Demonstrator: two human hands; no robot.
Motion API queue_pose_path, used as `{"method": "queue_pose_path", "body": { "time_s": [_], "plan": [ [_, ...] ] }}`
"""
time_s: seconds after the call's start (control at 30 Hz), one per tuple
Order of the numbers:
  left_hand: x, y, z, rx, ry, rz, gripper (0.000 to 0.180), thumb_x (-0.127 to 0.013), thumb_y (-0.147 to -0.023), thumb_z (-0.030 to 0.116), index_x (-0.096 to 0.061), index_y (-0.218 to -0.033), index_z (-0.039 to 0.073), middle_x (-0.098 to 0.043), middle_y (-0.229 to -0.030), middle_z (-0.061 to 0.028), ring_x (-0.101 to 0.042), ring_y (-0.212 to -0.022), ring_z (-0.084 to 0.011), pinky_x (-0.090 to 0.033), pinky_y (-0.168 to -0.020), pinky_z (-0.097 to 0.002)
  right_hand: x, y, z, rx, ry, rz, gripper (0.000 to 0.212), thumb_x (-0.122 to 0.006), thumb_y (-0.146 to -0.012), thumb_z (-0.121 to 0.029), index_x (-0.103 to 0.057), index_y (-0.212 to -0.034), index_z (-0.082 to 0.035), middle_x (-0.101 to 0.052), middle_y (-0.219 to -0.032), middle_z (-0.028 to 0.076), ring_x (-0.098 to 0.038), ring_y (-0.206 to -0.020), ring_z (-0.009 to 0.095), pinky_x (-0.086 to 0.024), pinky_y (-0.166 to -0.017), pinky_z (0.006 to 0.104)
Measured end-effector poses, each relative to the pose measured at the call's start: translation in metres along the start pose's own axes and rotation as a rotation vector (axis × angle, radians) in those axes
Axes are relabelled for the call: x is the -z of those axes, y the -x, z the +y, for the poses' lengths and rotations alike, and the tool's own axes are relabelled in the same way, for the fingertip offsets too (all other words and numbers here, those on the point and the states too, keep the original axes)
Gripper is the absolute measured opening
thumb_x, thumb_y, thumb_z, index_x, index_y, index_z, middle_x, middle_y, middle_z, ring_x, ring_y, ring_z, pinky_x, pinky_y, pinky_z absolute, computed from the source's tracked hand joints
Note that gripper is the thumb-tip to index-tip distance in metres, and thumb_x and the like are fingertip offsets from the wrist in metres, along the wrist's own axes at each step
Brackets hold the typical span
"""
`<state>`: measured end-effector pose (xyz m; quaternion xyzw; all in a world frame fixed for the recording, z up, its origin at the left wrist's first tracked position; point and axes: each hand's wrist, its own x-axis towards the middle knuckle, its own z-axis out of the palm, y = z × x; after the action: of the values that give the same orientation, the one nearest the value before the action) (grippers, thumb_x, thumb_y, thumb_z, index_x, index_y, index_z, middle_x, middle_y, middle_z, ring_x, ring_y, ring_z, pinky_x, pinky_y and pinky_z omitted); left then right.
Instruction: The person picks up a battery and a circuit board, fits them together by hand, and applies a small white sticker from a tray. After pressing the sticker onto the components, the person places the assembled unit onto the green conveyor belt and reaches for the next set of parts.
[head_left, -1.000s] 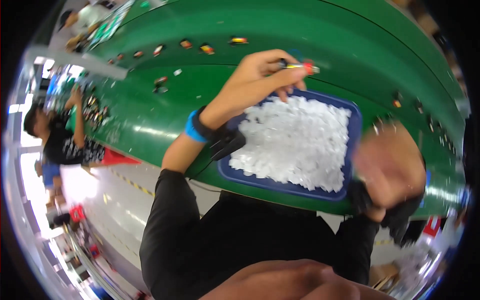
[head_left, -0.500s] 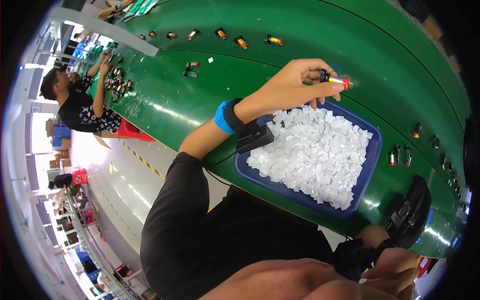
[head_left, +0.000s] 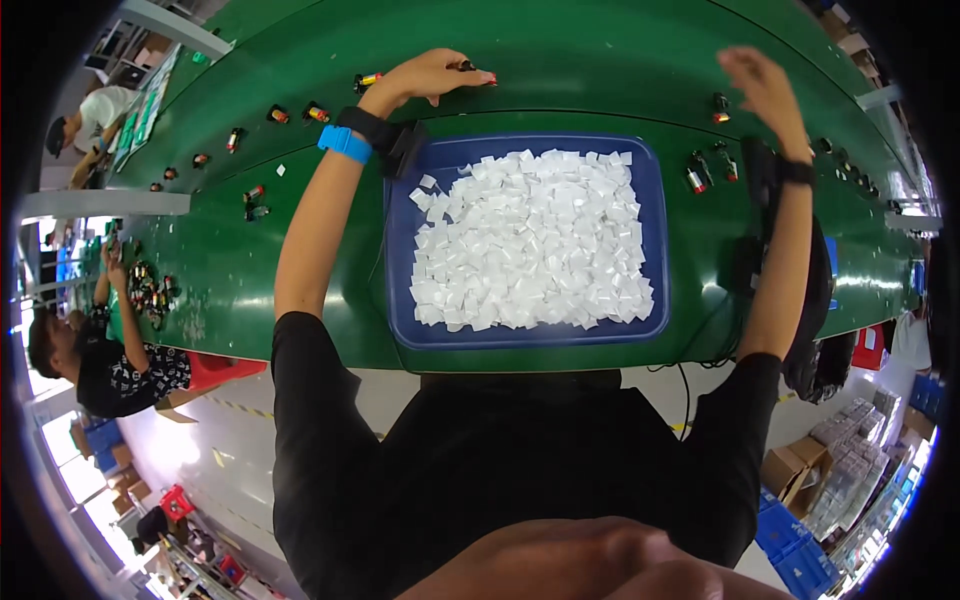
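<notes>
At the far side of the bench, my left hand (head_left: 425, 75) is closed on a small wired battery assembly (head_left: 486, 79). Its red end sticks out past the fingertips; the rest is mostly hidden. A similar red-and-yellow assembly (head_left: 369, 82) lies just beside that wrist. My right hand (head_left: 765, 88), slightly smeared by motion, is stretched out at the far right with fingers apart. Close to its fingers another assembly (head_left: 721, 110) lies on the green bench. A blue tray (head_left: 397, 270) heaped with small white square pieces (head_left: 530, 240) stands between my arms.
Several assemblies (head_left: 235, 139) are spaced along the far left, and more (head_left: 850, 165) lie to the right. Near the right forearm sits a black bag-like object (head_left: 745, 265) with cables. A co-worker (head_left: 120, 375) sits at the left by a pile of assemblies (head_left: 150, 293).
My view has turned and levelled. The left hand has carried the battery assembly from above the tray to the far bench surface. My right hand has risen from low right to the far right.
</notes>
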<state>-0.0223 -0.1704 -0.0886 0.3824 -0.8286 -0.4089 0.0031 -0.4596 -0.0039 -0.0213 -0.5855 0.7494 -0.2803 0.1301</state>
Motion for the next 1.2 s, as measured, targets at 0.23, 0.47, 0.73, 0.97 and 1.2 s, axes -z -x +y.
{"method": "queue_pose_path", "body": {
  "time_s": [0.23,0.47,0.73,0.97,1.2],
  "plan": [
    [-0.019,-0.007,-0.075,-0.009,-0.536,0.705,0.065,-0.069,-0.088,0.054,-0.060,-0.123,0.000,-0.068,-0.106,-0.0126,-0.066,-0.087,-0.0203,-0.054,-0.072,-0.0298,-0.061,-0.027,0.078,-0.310,0.689,0.035,0.038,-0.066,-0.091,-0.047,-0.072,-0.104,-0.012,-0.073,-0.095,0.011,-0.071,-0.085,0.031,-0.056,-0.068,0.0413],
    [-0.026,0.091,0.055,-0.183,0.487,0.275,0.055,-0.050,-0.101,0.050,-0.059,-0.126,0.002,-0.069,-0.105,-0.0132,-0.063,-0.089,-0.0161,-0.053,-0.071,-0.0295,-0.059,0.048,-0.106,0.518,0.313,0.267,0.015,-0.068,-0.090,-0.024,-0.074,-0.095,-0.012,-0.071,-0.084,0.005,-0.069,-0.075,0.025,-0.052,-0.063,0.0351],
    [-0.035,0.138,0.110,-0.062,0.871,-0.124,0.044,-0.058,-0.100,0.041,-0.061,-0.115,0.000,-0.070,-0.084,-0.0099,-0.059,-0.062,-0.0099,-0.047,-0.049,-0.0236,-0.091,0.125,-0.203,0.866,0.129,0.184,0.026,-0.069,-0.079,-0.002,-0.075,-0.103,-0.010,-0.068,-0.087,0.002,-0.066,-0.071,0.018,-0.051,-0.056,0.0273],
    [-0.048,0.142,0.109,-0.258,0.756,0.083,0.035,-0.069,-0.095,0.022,-0.057,-0.118,-0.001,-0.070,-0.084,-0.0087,-0.060,-0.064,-0.0075,-0.046,-0.049,-0.0217,-0.092,0.127,-0.197,0.907,0.041,0.232,0.026,-0.072,-0.074,0.001,-0.074,-0.099,-0.005,-0.071,-0.092,0.004,-0.066,-0.069,0.019,-0.052,-0.054,0.0279],
    [-0.056,0.145,0.107,-0.407,0.743,0.209,0.031,-0.070,-0.093,0.017,-0.059,-0.117,0.001,-0.069,-0.084,-0.0048,-0.061,-0.066,-0.0074,-0.046,-0.051,-0.0215,-0.089,0.128,-0.192,0.965,-0.018,0.272,0.018,-0.078,-0.072,0.002,-0.070,-0.087,-0.003,-0.075,-0.099,0.013,-0.066,-0.069,0.021,-0.055,-0.058,0.0272]
  ]
}}
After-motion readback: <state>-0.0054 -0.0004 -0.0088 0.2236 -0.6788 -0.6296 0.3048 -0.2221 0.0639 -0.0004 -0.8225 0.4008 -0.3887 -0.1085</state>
